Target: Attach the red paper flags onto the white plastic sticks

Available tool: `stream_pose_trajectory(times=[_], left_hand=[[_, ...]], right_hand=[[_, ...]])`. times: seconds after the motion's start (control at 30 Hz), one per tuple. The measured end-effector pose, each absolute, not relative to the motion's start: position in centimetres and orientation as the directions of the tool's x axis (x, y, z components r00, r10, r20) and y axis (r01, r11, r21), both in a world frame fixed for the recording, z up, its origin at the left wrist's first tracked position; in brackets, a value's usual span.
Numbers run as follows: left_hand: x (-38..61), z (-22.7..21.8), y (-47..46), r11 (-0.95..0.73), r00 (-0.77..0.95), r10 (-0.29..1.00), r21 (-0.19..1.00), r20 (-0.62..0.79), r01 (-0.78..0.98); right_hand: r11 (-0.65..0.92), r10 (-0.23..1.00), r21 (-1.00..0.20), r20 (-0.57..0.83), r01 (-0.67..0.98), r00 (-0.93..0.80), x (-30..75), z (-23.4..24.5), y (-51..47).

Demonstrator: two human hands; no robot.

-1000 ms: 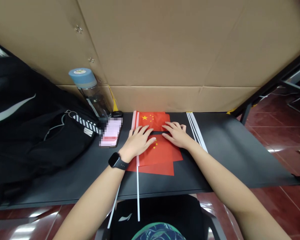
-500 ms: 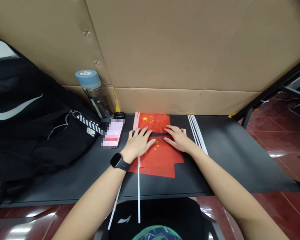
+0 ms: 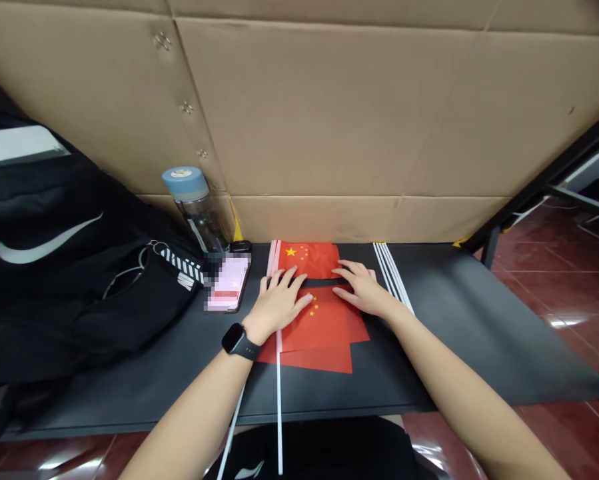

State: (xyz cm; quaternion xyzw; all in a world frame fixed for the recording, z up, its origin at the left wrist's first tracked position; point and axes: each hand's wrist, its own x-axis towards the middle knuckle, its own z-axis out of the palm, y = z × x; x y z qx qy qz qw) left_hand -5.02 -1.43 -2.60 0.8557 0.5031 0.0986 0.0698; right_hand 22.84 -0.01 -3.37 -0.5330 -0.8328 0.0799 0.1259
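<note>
Small red flags with yellow stars lie on a black surface in front of me. The far flag (image 3: 313, 261) sits near the cardboard; the near flag (image 3: 312, 330) overlaps other red cloth, with a white stick (image 3: 279, 413) running toward me. My left hand (image 3: 279, 303), wearing a black watch on its wrist, lies spread across the left side of both flags. It covers part of the near flag's stars. My right hand (image 3: 362, 287) rests at the right edges of the flags, fingers extended and apart. Right of it lie several white sticks (image 3: 393, 277) side by side.
A cardboard wall (image 3: 329, 120) rises behind the black surface (image 3: 459, 320). To the left are a phone (image 3: 226, 283), a blue-lidded bottle (image 3: 199, 210) and a black bag (image 3: 54, 280) with a striped strap. A dark metal frame (image 3: 544, 180) slants at the right.
The camera has tilted up slightly, so everything sits lower in view. Both hands stay on the flags; the right fingertips have shifted slightly to the right.
</note>
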Motion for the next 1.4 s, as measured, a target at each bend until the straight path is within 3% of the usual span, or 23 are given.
stream_pose_trajectory(times=[0.17,0.57,0.9,1.27,1.4], left_hand=[[-5.7,-2.2,-1.7,-0.576,0.573,0.815,0.239,0.09,0.782],[-6.3,-3.3,-0.9,-0.636,0.618,0.771,0.241,0.154,0.733],[-6.7,-2.0,-1.3,-0.627,0.655,0.755,0.333,0.036,0.704],[-6.8,-1.3,-1.3,-0.65,0.677,0.735,0.313,0.03,0.692],[-7.1,-0.8,-1.4,-0.657,0.693,0.721,0.332,0.014,0.677]], right_hand=[[0.467,0.884,-0.245,0.111,0.85,-0.454,23.9,-2.7,-0.4],[0.417,0.904,-0.263,0.024,0.87,-0.426,25.8,-0.8,-1.3],[0.485,0.862,-0.293,0.001,0.824,-0.507,26.1,-0.1,-1.8],[0.451,0.864,-0.275,-0.104,0.849,-0.492,26.1,1.4,-2.5],[0.373,0.914,-0.253,-0.062,0.892,-0.4,26.2,2.2,-3.0]])
